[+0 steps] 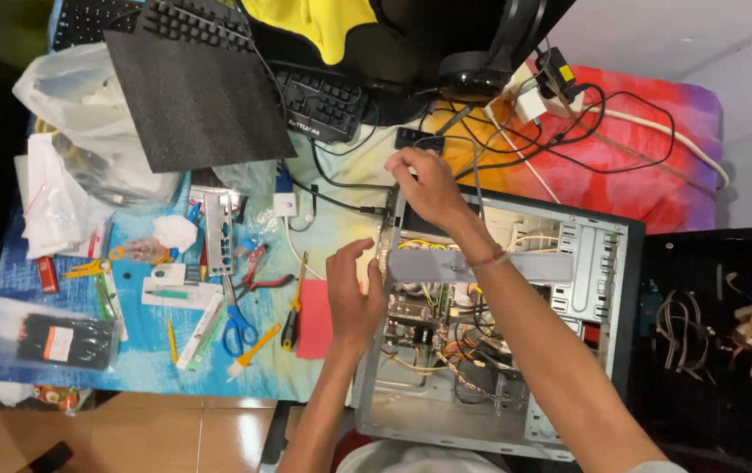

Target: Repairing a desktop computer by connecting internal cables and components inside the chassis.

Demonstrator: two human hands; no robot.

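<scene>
The open computer case (498, 324) lies on its side at the surface's right edge, so its insides face up. The right hand (428, 186) pinches its back corner. The left hand (354, 293), fingers spread, touches its rear wall to steady it. Scissors (237, 322) lie nearby.

So the open grey computer case (568, 263) is lying on its side with the panel off – you can see straight into a tangle of yellow, orange and black wires, boards and a drive cage with slotted metal walls. A flat grey bar (481, 264) runs across the opening. It sits at the right end of the bench, back edge facing the clutter of tools – bottom rim hanging near the floor tiles.
</scene>
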